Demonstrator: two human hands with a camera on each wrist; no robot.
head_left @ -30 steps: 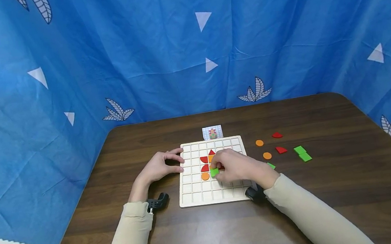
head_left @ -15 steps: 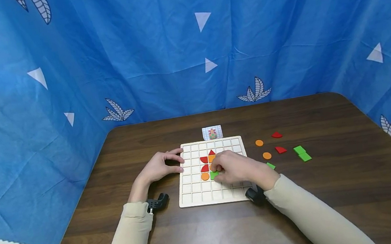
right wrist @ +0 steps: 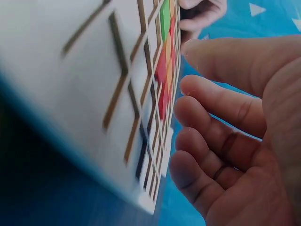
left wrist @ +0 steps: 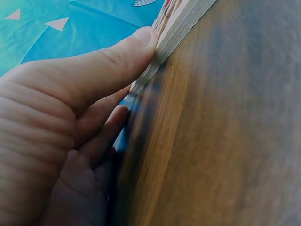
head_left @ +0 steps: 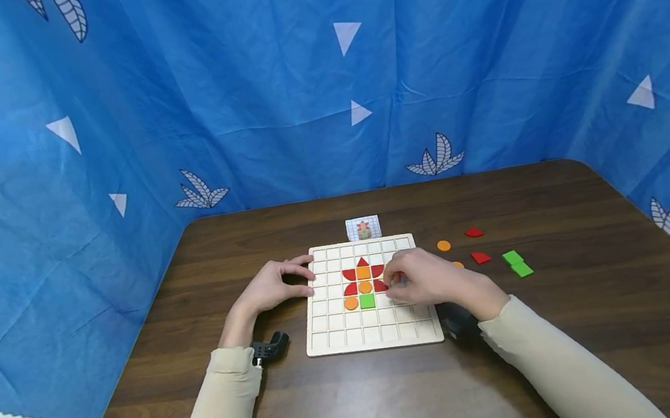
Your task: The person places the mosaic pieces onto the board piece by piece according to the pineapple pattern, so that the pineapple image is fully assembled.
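A cream grid board lies flat on the table. On it, red, orange and green pieces form a pattern: a red triangle at the top, an orange square, red petal-shaped pieces, orange discs and a green square. My left hand touches the board's left edge; in the left wrist view its thumb presses on that edge. Over the right part of the board hovers my right hand, fingers loosely bent. In the right wrist view, nothing lies between its thumb and fingertips.
Right of the board lie loose pieces: red ones, orange discs and green squares. A small pattern card sits at the board's far edge. A blue curtain hangs behind the table.
The green square, tilted at my right fingertips before, now lies flat in its cell beside the orange disc. My right hand has let go and moved right. The left hand stays put.
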